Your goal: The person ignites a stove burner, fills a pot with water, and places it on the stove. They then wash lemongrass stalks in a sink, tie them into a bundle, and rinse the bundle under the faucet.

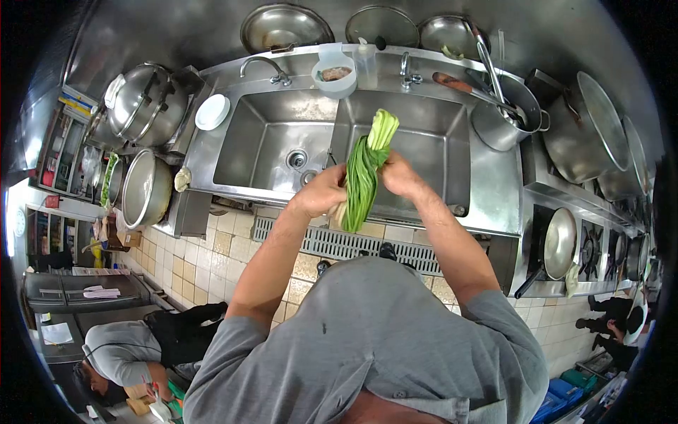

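Note:
A long bunch of leafy greens [364,173], with pale green stalks at its far end, is held over the front edge of the right-hand sink basin [431,116]. On its left side, my left hand [323,192] is closed, with the fingers partly hidden behind the leaves. My right hand [400,177] grips the bunch from the right, near where the stalks meet the leaves. Beside this basin lies a second steel basin [247,134], with a drain [296,159] in its floor.
A white container [334,86] stands between two faucets [272,69]. On the right, a tall pot [498,131] holds long-handled utensils. White plates [212,112] and a big metal bowl [147,189] are at left. Another person [131,350] works at lower left; more people [621,318] are at far right.

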Demonstrator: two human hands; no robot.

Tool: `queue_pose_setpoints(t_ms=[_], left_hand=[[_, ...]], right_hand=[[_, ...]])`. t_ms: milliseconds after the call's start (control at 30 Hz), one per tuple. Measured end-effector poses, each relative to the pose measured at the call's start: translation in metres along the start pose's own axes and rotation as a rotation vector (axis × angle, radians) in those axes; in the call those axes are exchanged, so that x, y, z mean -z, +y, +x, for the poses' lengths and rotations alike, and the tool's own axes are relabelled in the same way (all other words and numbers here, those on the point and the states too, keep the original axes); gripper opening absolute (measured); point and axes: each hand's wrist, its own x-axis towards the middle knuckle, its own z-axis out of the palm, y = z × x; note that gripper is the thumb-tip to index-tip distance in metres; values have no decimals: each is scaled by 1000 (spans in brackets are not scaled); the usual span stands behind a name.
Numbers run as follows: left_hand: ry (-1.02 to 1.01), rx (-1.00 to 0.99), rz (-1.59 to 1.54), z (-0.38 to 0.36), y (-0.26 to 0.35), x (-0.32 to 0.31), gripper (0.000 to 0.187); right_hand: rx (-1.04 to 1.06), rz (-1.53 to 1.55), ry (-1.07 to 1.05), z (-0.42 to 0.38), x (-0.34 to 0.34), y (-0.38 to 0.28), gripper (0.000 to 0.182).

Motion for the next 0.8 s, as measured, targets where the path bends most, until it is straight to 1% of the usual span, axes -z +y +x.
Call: queue_pose_setpoints(t_ms=[33,67,100,133,167,200,233,267,300,333,400,433,500,567,633,700,733,800], left_hand=[[44,-28,158,1,1,-3,48],[39,-26,157,1,2,-9,48],[116,-10,195,-1,8,-18,46],[194,5,233,-1,11,-22,43],[180,9,164,0,9,-21,37],[176,7,164,3,9,-21,37],[174,1,75,4,9,-21,36],[174,-4,-14,5,9,-20,35],[137,-58,-36,7,0,-14,31],[139,-59,-36,7,-6,-9,31],[30,-60,-251,2,-9,-2,30],[2,-66,-222,-3,-6,0,34],[-11,-39,-246,-5,-2,-5,37],[-32,-5,-289,-4,-9,-1,44],[-17,-22,-255,-1,-14,-1,45],[1,-41,-222,0,-15,-4,45],[-13,-79,-270,2,-12,-9,42],[-31,-114,-319,7,-11,-18,40]], right_hand=[[-3,1,4,3,2,6,25],[78,17,-69,8,3,16,26],[160,33,-145,10,5,20,26],[158,31,-145,10,5,24,26],[-67,285,-220,11,6,27,25],[-294,536,-291,11,8,26,24],[-293,534,-290,10,8,26,24],[-301,614,-264,7,6,25,22],[-310,693,-239,5,5,23,19],[-310,692,-241,6,7,23,19],[-317,714,-294,6,15,22,17],[-318,719,-287,4,20,21,17],[-402,977,-322,4,30,18,18],[-383,944,-329,4,30,25,19],[-365,911,-336,2,25,33,20],[-181,640,-284,-1,17,40,18],[-180,641,-282,-2,11,45,18],[-56,641,-161,-8,-8,48,21]])
